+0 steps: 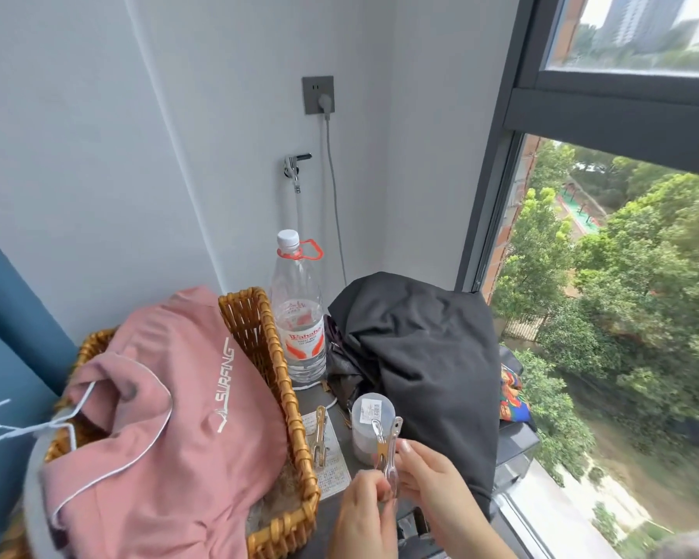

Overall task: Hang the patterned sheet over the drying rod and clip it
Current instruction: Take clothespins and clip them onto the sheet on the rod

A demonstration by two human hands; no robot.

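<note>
Now the left hand (364, 514) and right hand (432, 478) both have their grip pinched on clips (388, 449) above the bench (309, 399), while the patterned sheet (511, 397) lies bunched by the window, not yet hung, no rod in sight.

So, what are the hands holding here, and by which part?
Both the left hand and right hand pinch clear clothes clips by their lower ends; tips point up.

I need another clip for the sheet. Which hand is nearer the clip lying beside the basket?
Left. The left hand is just down-right of the lying clip; the right hand sits farther right, past the held clips.
</note>
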